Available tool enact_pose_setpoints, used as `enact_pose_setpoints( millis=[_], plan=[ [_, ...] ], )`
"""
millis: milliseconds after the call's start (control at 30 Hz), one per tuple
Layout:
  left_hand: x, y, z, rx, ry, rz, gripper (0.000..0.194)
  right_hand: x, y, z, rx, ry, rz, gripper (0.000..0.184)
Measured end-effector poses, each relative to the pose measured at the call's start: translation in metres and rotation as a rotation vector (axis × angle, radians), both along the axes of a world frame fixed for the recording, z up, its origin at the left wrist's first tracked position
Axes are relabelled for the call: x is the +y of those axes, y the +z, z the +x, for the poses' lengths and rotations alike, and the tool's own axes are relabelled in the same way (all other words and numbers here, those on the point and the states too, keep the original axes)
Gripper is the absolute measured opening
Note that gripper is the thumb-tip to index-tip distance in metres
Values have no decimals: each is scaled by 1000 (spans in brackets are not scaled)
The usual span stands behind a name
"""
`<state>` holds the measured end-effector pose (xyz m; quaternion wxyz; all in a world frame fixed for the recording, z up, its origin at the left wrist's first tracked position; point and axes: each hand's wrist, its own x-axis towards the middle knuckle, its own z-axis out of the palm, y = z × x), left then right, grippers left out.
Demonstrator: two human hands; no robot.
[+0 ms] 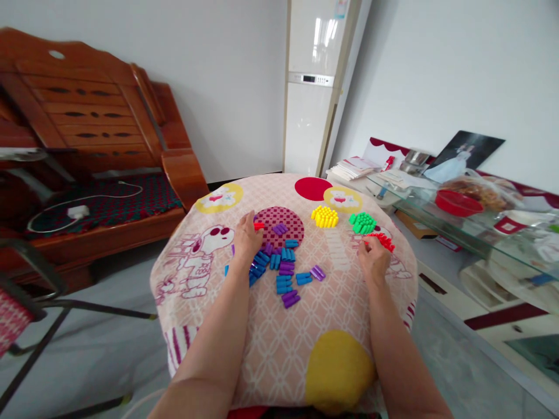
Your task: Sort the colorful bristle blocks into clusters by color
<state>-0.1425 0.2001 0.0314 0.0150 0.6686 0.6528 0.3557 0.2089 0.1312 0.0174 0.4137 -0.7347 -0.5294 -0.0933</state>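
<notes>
My left hand is closed at the left of the piles, with a red plastic piece showing at its fingertips. Beneath and beside it lie blue tube-shaped pieces and purple tube-shaped pieces, scattered in small joined groups; the hand and forearm hide some. At the right, my right hand has its fingers pinched together against the near-left edge of a red cluster. What lies between those fingertips is too small to tell. A green cluster and a yellow cluster stand just beyond.
A patterned cloth covers the round table. To the right is a glass-topped stand with a red bowl and papers. A wooden bench is at the left, and a tall white air conditioner stands behind.
</notes>
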Motion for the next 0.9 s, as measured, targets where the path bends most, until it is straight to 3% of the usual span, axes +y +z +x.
enact_pose_setpoints(
  millis=[100, 200, 433, 600, 733, 900],
  plan=[
    [8, -8, -8, 106, -32, -172, 61, 1, -1, -9, -45, 65, -43, 26],
    [9, -10, -6, 201, -76, -266, 55, 3, -1, -15, -88, 102, -90, 26],
    [3, -3, 0, 246, -52, -238, 34, 4, -2, -26, -157, 217, -161, 24],
    [-3, 7, 6, 86, -100, -142, 27, 3, 1, -39, -33, 339, -166, 20],
    [-23, 22, 32, -171, -325, -1, 27, 1, 8, -50, 260, 579, -112, 22],
    [-54, 26, 79, -273, -704, -36, 22, -1, 13, -64, 737, 817, -217, 33]
  ],
)
